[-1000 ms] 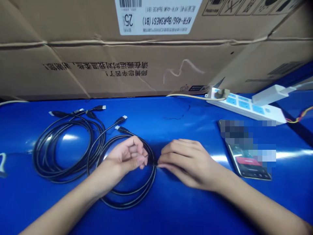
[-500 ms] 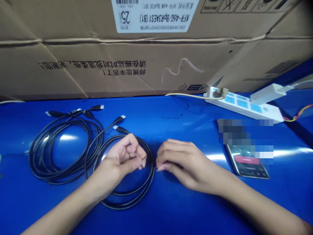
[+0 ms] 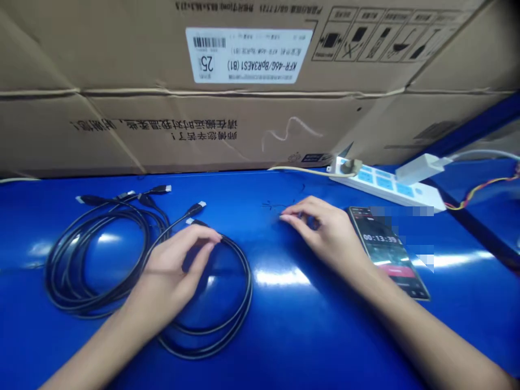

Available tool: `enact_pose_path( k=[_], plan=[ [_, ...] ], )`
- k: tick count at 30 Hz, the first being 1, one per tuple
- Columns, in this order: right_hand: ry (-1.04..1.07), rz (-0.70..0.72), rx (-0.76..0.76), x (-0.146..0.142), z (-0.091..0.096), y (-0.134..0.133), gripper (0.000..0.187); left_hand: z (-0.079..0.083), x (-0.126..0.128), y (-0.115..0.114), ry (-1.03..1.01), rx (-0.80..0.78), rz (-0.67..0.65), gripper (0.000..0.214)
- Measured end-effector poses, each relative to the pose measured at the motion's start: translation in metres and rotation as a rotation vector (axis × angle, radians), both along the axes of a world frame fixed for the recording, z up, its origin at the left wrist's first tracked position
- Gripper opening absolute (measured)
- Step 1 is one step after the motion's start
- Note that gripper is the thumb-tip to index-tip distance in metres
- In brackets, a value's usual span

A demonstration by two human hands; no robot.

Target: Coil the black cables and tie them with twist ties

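Black cables (image 3: 211,330) lie in two loose coils on the blue desk (image 3: 284,336), with their connectors pointing toward the back. The nearer coil sits in front of the person, and the left hand (image 3: 174,271) curves over its upper part, with the fingers (image 3: 207,235) resting on the cable close to its two connector ends. Whether those fingers are closed around the cable cannot be told. The second coil (image 3: 69,276) lies just to the left of the first, almost touching it.

The right hand (image 3: 325,233) is apart from the cables, its fingertips (image 3: 286,217) bunched together above the desk, with nothing visible between them. A smartphone (image 3: 385,244) showing a timer lies just to its right, partly pixelated. Farther back are a white power strip (image 3: 382,187) and a white plug adapter (image 3: 418,168). A cardboard box (image 3: 244,119) lies along the desk's back edge, and a gap of blue desk separates the nearer coil from the right hand.
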State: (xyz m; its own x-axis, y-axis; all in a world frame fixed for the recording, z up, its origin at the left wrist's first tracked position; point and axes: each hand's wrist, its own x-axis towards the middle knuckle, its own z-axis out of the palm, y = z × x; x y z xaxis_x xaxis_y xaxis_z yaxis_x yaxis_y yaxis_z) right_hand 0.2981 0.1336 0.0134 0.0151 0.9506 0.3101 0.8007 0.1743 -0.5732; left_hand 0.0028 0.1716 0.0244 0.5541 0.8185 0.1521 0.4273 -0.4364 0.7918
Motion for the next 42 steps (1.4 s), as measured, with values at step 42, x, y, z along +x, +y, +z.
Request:
enact_pose_path(
  k=[42],
  plan=[
    [1.555, 0.257, -0.919, -0.033, 0.008, -0.013, 0.051, 0.013, -0.001, 0.020, -0.470, -0.665, 0.324, 0.042]
  ],
)
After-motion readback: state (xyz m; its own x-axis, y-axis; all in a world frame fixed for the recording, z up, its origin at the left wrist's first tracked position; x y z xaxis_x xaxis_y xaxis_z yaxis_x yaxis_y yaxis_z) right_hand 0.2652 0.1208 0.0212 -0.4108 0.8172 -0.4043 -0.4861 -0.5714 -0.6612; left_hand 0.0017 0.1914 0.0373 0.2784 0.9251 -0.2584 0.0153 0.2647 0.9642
